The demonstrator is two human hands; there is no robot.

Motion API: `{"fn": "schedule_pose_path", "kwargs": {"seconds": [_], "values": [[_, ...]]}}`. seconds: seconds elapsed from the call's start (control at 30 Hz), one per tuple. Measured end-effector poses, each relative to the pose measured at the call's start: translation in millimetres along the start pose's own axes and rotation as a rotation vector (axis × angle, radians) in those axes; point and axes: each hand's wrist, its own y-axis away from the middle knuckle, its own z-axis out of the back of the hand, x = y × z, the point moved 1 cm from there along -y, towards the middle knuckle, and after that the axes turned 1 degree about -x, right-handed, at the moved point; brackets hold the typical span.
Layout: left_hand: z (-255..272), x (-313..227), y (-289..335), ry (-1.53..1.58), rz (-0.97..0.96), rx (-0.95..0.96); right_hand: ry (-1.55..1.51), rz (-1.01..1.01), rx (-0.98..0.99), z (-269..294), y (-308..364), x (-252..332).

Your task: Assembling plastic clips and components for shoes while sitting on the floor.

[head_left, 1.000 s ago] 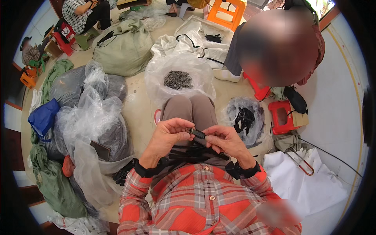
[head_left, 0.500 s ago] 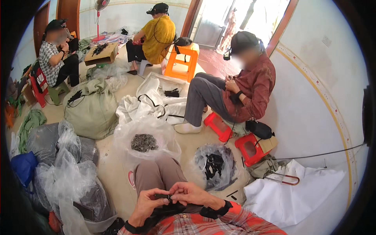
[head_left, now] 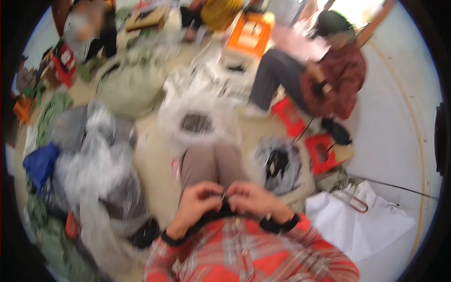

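Above my lap, my left hand [head_left: 197, 206] and my right hand [head_left: 257, 201] meet with their fingertips pinched. Between them is a small black piece [head_left: 225, 199] with a bit of shiny metal on it. Motion blur and the fingers hide most of its shape. Beyond my knees [head_left: 206, 164], a clear plastic bag [head_left: 169, 113] lies spread around a heap of small metal parts [head_left: 196, 123]. Right of my legs, another clear bag [head_left: 293, 176] holds black pieces [head_left: 277, 163].
A person in dark red [head_left: 340, 80] sits at the right near red stools [head_left: 319, 152]. White cloth [head_left: 357, 225] with a U-shaped metal tool [head_left: 359, 204] lies at lower right. Plastic-wrapped bundles [head_left: 101, 164] crowd the left; a big green sack [head_left: 134, 89] stands beyond.
My view has tipped downward and swung left, so the room appears shifted up and right, and blurred. My hands stay together at the small black piece, a little farther apart at the wrists.
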Motion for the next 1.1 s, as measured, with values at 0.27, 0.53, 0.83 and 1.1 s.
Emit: {"fn": "schedule_pose_path", "kwargs": {"seconds": [0.27, 0.53, 0.83, 1.1], "values": [[2, 20, 13, 0.135, 0.037, 0.027, -0.058, -0.111, 0.123, -5, 2, -5], [-12, 44, 37, 0.089, 0.076, -0.008, -0.109, -0.048, 0.172, -11, 15, -37], [-17, 44, 43, 0.08, 0.169, -0.069, -0.073, -0.076, 0.093, -16, 22, -37], [-18, 50, 49, 0.085, 0.255, -0.116, -0.08, -0.106, 0.167, -12, 28, -44]]}}
